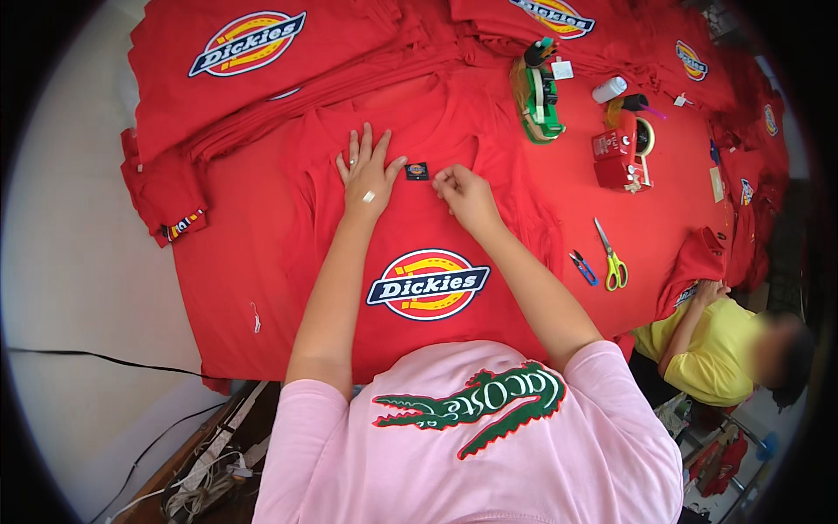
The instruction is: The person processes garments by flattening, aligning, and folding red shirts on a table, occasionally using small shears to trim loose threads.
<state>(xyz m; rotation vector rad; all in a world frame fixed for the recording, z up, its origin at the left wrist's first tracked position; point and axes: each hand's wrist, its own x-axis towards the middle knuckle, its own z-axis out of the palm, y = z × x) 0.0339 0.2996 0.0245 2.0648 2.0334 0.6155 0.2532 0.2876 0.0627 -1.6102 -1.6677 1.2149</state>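
A red T-shirt (345,240) with an oval printed logo lies spread in front of me, its neckline away from me. My left hand (368,175) rests flat on it, fingers stretched and spread, just left of a small black neck label (417,171). A ring is on one finger, and a small pale strip sticks to the back of this hand. Right of the label, my right hand (465,194) has its fingers curled together in a pinch close to the fabric. Whatever its fingertips hold, if anything, is hidden.
Stacked red shirts (349,65) line the far side. To the right stand a green tape dispenser (539,100), a red tape dispenser (618,157) and a white spool (609,88). Yellow-handled scissors (614,262) and blue thread snips (583,268) lie nearer. A person in yellow (711,349) handles red fabric at right.
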